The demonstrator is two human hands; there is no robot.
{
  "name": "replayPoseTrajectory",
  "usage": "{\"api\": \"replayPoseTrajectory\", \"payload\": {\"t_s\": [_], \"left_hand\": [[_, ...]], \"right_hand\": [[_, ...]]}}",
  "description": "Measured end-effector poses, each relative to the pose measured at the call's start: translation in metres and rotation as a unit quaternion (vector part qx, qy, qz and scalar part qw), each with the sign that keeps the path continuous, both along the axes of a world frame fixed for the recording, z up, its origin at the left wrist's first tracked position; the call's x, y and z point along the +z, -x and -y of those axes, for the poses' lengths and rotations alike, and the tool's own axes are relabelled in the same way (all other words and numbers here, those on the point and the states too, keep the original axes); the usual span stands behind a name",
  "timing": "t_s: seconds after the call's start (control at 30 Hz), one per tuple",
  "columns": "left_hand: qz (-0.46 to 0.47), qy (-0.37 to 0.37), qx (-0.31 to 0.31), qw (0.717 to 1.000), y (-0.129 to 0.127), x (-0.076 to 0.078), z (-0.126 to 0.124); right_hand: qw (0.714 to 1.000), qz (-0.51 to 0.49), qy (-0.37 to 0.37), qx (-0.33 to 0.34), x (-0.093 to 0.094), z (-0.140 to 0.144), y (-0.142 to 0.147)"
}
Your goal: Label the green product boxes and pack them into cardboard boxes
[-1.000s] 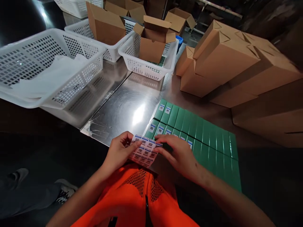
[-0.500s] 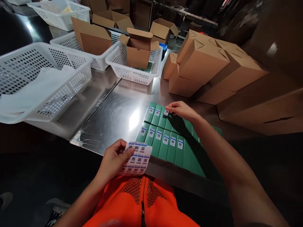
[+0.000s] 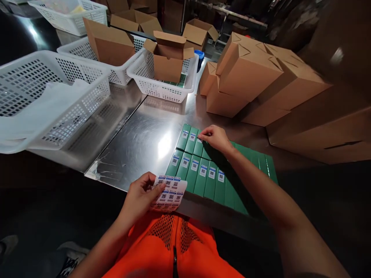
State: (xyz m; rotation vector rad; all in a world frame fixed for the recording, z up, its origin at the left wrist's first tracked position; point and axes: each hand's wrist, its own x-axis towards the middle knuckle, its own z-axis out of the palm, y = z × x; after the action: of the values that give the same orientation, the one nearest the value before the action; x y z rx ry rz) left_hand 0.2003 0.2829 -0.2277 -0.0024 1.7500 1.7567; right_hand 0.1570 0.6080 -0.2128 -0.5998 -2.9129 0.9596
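Two rows of flat green boxes [image 3: 228,181] lie side by side on the steel table [image 3: 145,135]. Several carry small white-and-blue code labels near their left ends. My left hand [image 3: 139,197] grips a sheet of code stickers [image 3: 169,193] at the table's near edge. My right hand [image 3: 214,138] reaches over the far row and presses its fingertips on the third green box from the left. Whether a sticker lies under the fingers is hidden. My orange mesh vest fills the bottom of the view.
White plastic baskets [image 3: 72,112] stand at left and back; one basket [image 3: 162,87] holds an open cardboard box [image 3: 168,58] and green boxes. Shut cardboard cartons [image 3: 252,77] are stacked at the right. A person's shoes [image 3: 72,247] show at the lower left.
My right hand left the sticker sheet, reached out to the far row of green boxes and now presses there. The left hand keeps the sheet. The view tilted upward.
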Motion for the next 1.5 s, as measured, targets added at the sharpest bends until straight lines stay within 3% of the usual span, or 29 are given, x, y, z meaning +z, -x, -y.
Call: {"api": "replayPoseTrajectory", "payload": {"t_s": [0.13, 0.27, 0.37, 0.47, 0.6, 0.7, 0.8, 0.9, 1.0, 1.23, 1.5], "left_hand": [[0.002, 0.004, -0.004, 1.000, -0.002, 0.001, -0.004], [0.003, -0.016, 0.012, 1.000, -0.005, 0.008, -0.007], [0.014, -0.035, 0.024, 0.999, -0.006, 0.013, -0.008], [0.007, -0.039, 0.030, 0.999, -0.004, 0.015, -0.009], [0.009, -0.039, 0.033, 0.999, -0.001, 0.009, -0.011], [0.015, -0.039, 0.021, 0.999, 0.000, 0.004, -0.012], [0.018, -0.033, 0.003, 0.999, -0.001, 0.001, -0.012], [0.024, -0.021, -0.014, 0.999, -0.003, 0.002, -0.013], [0.027, -0.015, -0.019, 0.999, -0.005, 0.004, -0.013], [0.020, -0.007, -0.013, 1.000, -0.005, 0.003, -0.011], [0.028, -0.009, -0.021, 0.999, -0.006, 0.000, -0.012]], "right_hand": [[0.991, -0.113, -0.046, -0.047, -0.012, -0.001, -0.006], [0.984, -0.146, -0.069, -0.070, -0.003, 0.011, -0.013], [0.983, -0.170, -0.003, 0.067, 0.012, 0.045, -0.035], [0.958, -0.155, 0.065, 0.231, 0.025, 0.083, -0.067], [0.938, -0.164, 0.079, 0.294, 0.039, 0.108, -0.096], [0.935, -0.168, 0.123, 0.288, 0.052, 0.094, -0.095], [0.961, -0.147, 0.173, 0.157, 0.059, 0.050, -0.074], [0.980, -0.072, 0.181, 0.029, 0.054, -0.003, -0.044], [0.986, 0.051, 0.161, 0.012, 0.041, -0.037, -0.022], [0.983, 0.115, 0.136, 0.055, 0.026, -0.043, -0.017], [0.995, 0.091, 0.030, 0.029, 0.012, -0.040, -0.014]]}}
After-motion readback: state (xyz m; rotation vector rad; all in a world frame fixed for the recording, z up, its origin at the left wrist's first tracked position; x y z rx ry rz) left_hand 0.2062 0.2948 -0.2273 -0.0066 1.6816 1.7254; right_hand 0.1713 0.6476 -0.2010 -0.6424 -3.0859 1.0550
